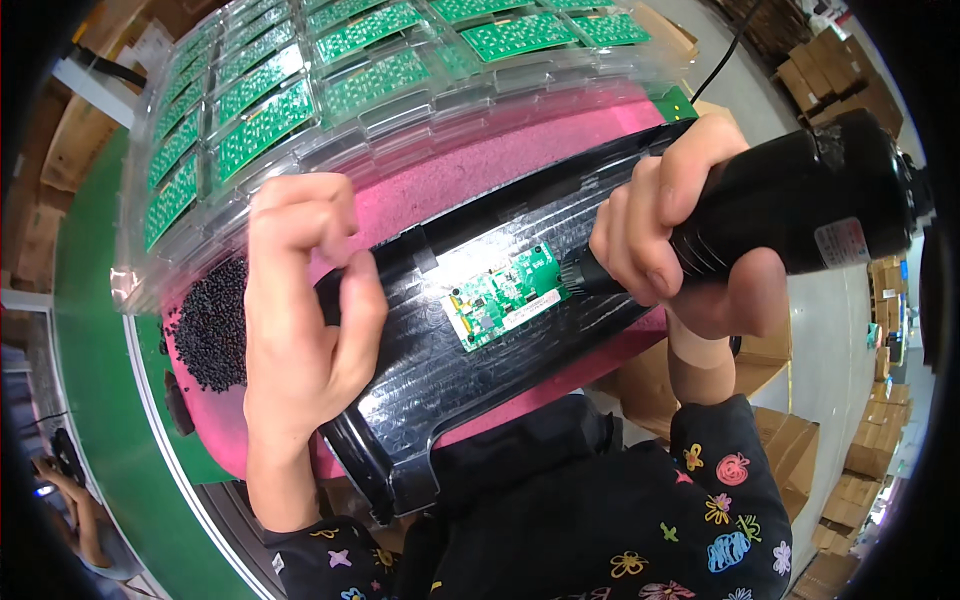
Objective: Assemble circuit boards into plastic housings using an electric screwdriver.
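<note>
My right hand (pixel 690 230) is wrapped round a black electric screwdriver (pixel 790 205), which lies nearly level. Its ribbed nose points left and meets the right end of a green circuit board (pixel 505 295); the bit itself is hidden. That board lies tilted inside a long, glossy black plastic housing (pixel 420 400), with dark screw heads or holes near its corners. Over the housing's left end is my left hand (pixel 310 290), its fingers curled and the thumb close to them. Whatever those fingers may pinch is too small or hidden to make out.
Clear plastic trays (pixel 340 130) of green circuit boards stand stacked at the back. A heap of small black screws (pixel 210 335) lies at left on the pink mat (pixel 440 200). Cardboard boxes (pixel 830 75) stand on the right. Another person (pixel 85 510) is at the far left.
</note>
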### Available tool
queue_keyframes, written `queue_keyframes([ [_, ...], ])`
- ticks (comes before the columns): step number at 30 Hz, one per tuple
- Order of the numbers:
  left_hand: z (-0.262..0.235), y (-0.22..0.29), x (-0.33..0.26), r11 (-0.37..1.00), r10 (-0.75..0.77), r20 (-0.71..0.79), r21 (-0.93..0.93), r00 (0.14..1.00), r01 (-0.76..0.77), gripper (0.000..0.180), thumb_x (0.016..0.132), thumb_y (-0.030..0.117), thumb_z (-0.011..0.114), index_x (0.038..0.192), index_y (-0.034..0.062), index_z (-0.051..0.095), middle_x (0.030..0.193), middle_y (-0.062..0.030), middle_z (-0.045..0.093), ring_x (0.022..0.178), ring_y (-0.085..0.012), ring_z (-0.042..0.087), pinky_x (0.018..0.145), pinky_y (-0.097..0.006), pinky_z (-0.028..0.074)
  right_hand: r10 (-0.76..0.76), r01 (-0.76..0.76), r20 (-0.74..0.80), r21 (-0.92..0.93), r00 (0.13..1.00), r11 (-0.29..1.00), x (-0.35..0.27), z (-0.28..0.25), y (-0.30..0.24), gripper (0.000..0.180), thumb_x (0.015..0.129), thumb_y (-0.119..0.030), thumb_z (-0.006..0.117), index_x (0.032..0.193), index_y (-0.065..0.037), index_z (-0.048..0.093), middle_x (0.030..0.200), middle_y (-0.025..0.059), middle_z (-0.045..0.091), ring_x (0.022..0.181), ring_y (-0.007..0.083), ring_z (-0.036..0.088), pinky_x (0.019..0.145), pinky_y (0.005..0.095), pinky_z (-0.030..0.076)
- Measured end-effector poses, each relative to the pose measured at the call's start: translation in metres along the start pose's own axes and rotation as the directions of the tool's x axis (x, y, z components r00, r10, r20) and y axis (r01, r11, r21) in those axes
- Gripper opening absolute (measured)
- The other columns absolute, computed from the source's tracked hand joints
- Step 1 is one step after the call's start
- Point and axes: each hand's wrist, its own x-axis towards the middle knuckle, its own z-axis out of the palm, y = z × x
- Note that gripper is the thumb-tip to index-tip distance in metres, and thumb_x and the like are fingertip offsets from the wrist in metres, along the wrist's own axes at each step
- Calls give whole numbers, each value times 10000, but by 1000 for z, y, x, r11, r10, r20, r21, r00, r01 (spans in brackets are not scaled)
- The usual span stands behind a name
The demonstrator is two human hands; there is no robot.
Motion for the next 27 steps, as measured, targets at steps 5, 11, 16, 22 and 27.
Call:
queue_keyframes([
  [5,0,2,6,987,-128,158,121,979,109,320,767,-83,633,1059,-11,524,943,-156,567,881,-340,571,818,-403,466,-7,5,-35,-55,999,998,2,4,1,574,903,-570,613,1083,-44,468,607,-13,482,420,87,426,441,240,367],
  [11,-4,2,-2,919,-315,399,354,861,173,309,875,103,646,1156,6,559,1031,-177,624,1015,-376,609,868,-452,492,251,-110,-362,368,898,923,13,-15,-10,333,968,-381,599,1011,-53,559,690,13,545,544,137,508,632,307,464],
  [16,-9,2,-2,911,-325,440,384,837,152,229,877,92,647,1080,11,578,994,-183,631,945,-402,624,803,-484,505,406,-76,-488,563,773,823,11,-57,-16,261,920,-127,646,1083,11,496,1062,170,539,1032,316,577,961,571,515],
  [22,-18,9,-2,943,-312,450,251,836,217,157,843,72,688,971,-10,649,880,-178,630,814,-417,624,682,-463,485,225,144,-588,514,777,846,-57,-85,-52,235,932,-60,583,1154,6,545,1152,176,594,1098,299,564,1003,471,492],
  [27,-49,74,-1,934,-211,131,319,969,160,295,738,-143,675,1006,-27,716,911,-165,674,779,-276,665,706,-321,527,-521,199,-836,-488,174,850,-138,-156,-103,302,921,-104,626,1199,-39,529,1102,63,579,1011,184,543,964,395,430],
])
